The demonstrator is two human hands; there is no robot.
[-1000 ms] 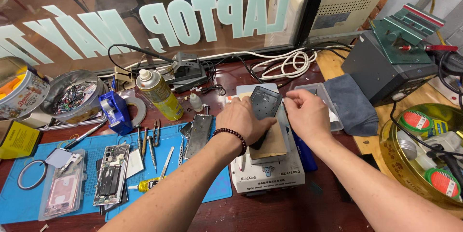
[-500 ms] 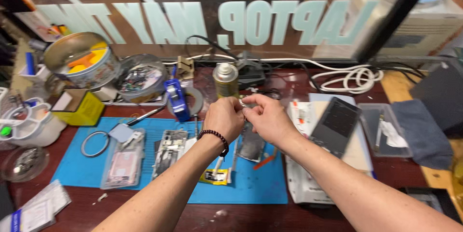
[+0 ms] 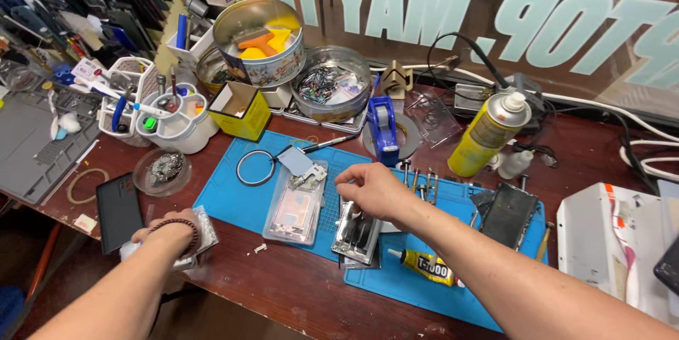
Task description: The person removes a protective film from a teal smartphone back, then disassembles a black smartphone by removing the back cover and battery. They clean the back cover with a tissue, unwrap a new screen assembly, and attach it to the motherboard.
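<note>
A reddish-brown workbench [image 3: 297,290] carries a blue mat [image 3: 233,198] and a yellow box [image 3: 240,108].

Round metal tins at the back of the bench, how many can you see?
2. One tall tin with orange and yellow scrapers stands behind the yellow box; a lower tin full of small parts sits to its right, beside the blue tape dispenser. More may be hidden behind.

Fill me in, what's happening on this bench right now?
A person is working at a cluttered phone-repair bench. The right hand reaches over the blue mat, fingers pinched just above an opened phone frame. The left hand rests on a clear plastic bag at the table's near edge, beside a dark phone. A glue tube and a yellow spray can are nearby.
</note>
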